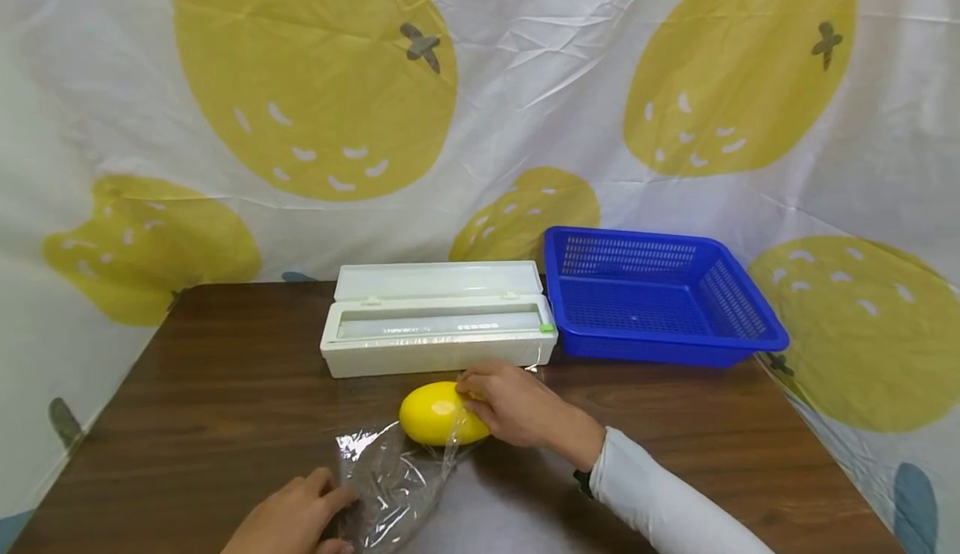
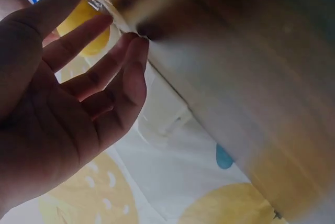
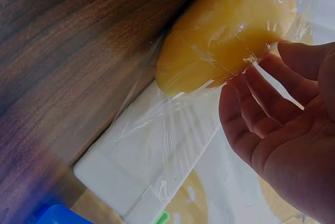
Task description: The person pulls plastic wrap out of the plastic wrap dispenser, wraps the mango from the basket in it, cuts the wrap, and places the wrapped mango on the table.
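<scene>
A glossy yellow oval fruit-like object [image 1: 433,415] lies on the table, with clear plastic wrap [image 1: 397,483] over it and spread crinkled toward the near left. My right hand [image 1: 513,404] is at the fruit's right end, thumb and curved fingertips pinching the wrap against its surface. In the right wrist view, the film puckers beside those fingertips and stretches across the yellow fruit [image 3: 225,35]. My left hand [image 1: 296,508] is low at the near left, fingertips by the wrap's left edge. Its fingers [image 2: 133,72] bend loosely, with thumb and forefinger apart.
Behind the fruit stands a white wrap dispenser [image 1: 442,360], lid up, a film roll inside and a green slider [image 1: 547,328] at its right end. A blue plastic basket [image 1: 675,351] is right beside it. A fruit-print cloth [image 1: 510,104] hangs behind the brown wooden table [image 1: 225,379].
</scene>
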A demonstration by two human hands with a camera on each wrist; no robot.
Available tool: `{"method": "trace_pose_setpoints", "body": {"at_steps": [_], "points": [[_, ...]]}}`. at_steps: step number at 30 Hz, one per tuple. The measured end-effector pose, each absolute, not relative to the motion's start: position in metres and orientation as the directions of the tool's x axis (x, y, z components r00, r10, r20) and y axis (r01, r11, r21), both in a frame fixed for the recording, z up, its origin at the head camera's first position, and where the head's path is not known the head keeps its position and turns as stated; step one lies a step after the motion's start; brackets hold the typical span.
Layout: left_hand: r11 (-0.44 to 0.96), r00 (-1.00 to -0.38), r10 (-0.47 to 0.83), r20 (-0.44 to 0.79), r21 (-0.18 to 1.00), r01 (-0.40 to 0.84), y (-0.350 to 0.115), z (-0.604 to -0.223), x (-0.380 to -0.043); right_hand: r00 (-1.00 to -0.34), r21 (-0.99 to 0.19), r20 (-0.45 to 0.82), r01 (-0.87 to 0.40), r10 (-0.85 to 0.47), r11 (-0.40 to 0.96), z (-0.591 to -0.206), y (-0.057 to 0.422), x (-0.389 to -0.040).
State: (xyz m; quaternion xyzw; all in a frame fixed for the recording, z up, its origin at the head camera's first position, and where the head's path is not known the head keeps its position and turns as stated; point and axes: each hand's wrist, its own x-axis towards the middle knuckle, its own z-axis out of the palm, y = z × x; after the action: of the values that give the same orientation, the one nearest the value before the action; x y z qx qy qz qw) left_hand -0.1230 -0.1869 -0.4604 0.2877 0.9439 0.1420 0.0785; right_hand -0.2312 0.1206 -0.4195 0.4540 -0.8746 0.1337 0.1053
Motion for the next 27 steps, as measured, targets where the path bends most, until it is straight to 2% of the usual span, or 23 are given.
{"method": "trace_pose_setpoints", "body": {"at_steps": [8,16,27], "points": [[0.791,-0.819,0.567,0.087,0.222,0.571,-0.1822,-0.4659,-0.1174,-0.569,-0.161,0.285,-0.821,-0.771,0.547,-0.4186,0.1204,-0.2313],[0.795,-0.834,0.551,0.006,0.3,0.528,-0.1799,-0.4632,-0.121,-0.57,-0.168,0.278,-0.822,-0.773,0.545,-0.415,0.1203,-0.2294],[0.75,-0.804,0.591,0.065,0.324,0.577,-0.1842,-0.4575,-0.122,-0.573,-0.162,0.281,-0.819,-0.77,0.551,-0.4154,0.1209,-0.2299]]}}
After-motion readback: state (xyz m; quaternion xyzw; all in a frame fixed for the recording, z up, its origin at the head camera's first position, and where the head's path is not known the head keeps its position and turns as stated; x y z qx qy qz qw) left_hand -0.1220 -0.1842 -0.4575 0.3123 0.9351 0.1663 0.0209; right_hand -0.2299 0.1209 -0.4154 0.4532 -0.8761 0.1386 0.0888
